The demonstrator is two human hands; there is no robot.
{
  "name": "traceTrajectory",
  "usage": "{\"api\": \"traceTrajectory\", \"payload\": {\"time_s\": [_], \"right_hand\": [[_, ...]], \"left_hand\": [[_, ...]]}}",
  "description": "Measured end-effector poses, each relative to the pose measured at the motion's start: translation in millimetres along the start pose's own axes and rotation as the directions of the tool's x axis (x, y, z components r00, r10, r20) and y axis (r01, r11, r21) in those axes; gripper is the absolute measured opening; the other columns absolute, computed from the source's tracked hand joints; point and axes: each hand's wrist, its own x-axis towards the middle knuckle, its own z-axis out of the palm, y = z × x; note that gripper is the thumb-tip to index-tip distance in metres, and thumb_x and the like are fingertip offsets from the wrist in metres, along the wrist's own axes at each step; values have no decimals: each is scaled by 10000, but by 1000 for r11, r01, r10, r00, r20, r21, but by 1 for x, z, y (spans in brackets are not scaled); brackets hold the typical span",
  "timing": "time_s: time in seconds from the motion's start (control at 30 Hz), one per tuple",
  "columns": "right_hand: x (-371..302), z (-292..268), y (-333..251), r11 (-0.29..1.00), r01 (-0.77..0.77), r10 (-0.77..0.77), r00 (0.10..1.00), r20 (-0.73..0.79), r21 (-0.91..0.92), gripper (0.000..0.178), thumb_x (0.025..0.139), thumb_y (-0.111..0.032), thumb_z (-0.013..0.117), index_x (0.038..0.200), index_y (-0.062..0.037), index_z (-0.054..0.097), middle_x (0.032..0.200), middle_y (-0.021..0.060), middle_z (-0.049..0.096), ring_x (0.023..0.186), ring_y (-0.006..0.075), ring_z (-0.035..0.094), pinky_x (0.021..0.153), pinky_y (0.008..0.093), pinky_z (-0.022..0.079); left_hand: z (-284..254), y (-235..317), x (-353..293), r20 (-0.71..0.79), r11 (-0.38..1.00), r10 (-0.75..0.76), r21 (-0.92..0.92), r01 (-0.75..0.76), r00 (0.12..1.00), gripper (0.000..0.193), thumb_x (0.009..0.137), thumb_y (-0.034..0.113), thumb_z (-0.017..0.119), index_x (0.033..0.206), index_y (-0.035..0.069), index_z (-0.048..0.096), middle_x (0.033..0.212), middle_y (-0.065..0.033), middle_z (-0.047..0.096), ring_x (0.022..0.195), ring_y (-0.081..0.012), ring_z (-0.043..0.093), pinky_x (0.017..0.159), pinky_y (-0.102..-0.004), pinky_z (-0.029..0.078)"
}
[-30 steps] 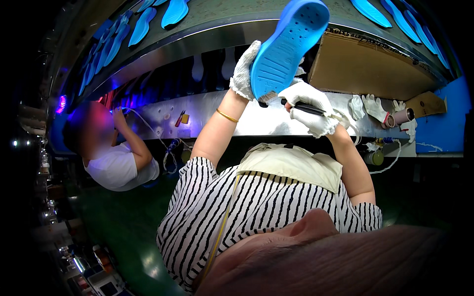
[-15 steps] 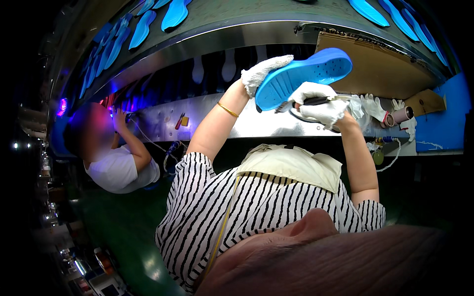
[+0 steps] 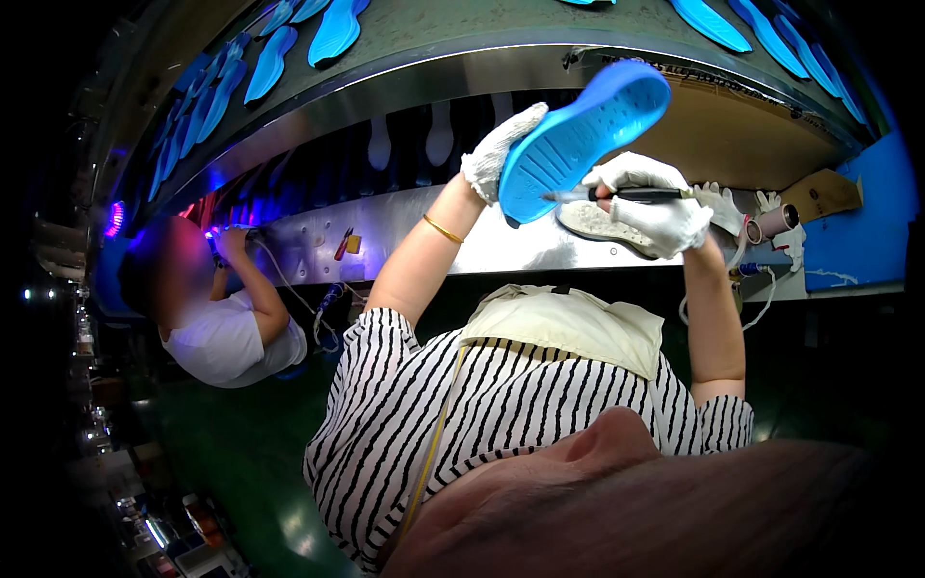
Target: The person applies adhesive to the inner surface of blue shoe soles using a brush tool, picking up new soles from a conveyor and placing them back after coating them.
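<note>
My left hand (image 3: 503, 152), in a white knit glove, grips the heel end of a bright blue shoe sole (image 3: 590, 125). The sole is tilted above the bench, its ribbed and dimpled face turned toward me. In my gloved right hand (image 3: 655, 214) is a slim tool with a black handle (image 3: 653, 194) and a pale pointed tip. That tip lies over the sole's near edge; whether it touches cannot be made out. Below, partly covered by my right hand, a pale speckled sole (image 3: 602, 225) with a dark rim rests on the bench.
Beyond the metal bench (image 3: 405, 229), several blue soles (image 3: 337, 31) lie on a belt (image 3: 434, 27). To the right are a cardboard box (image 3: 732, 135), white gloves (image 3: 718, 202) and a small cylinder (image 3: 776, 221). A co-worker (image 3: 226, 332) sits at the left, near red-handled pliers (image 3: 343, 245).
The blue sole has swung its toe end up and away, rising slightly. My right hand has shifted right, drawing the tool back, and the speckled sole below now shows more.
</note>
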Motion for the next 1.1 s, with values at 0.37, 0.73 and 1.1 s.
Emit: {"api": "traceTrajectory", "payload": {"time_s": [0.37, 0.73, 1.1], "right_hand": [[-2, 51, 3, 938, -91, 142, 981, -133, 333, 62, 815, -15, 687, 871, -8, 660, 863, 53, 679, 790, 107, 644, 727, 269, 532], [1, 62, -4, 978, -35, 56, 993, -101, 206, 148, 772, 16, 683, 914, -28, 686, 876, 64, 673, 786, 143, 637, 724, 302, 519], [36, -21, 44, 983, 28, 95, 772, -628, 182, 168, 816, 2, 708, 977, -20, 664, 892, 60, 695, 762, 92, 633, 741, 235, 522]], "left_hand": [[14, -36, -8, 123, 876, 298, -429, -220, 947, 821, 922, 642, 334, 1438, 3, 326, 1377, -256, 453, 1197, -428, 515, 997, -529, 450], [11, -42, -15, 21, 859, 222, -477, -185, 975, 810, 916, 637, 334, 1417, 3, 360, 1331, -262, 492, 1148, -429, 546, 985, -530, 454], [2, -50, -44, 144, 954, 126, -291, -80, 982, 744, 944, 577, 413, 1431, 19, 343, 1333, -232, 503, 1113, -361, 599, 943, -476, 509]]}}
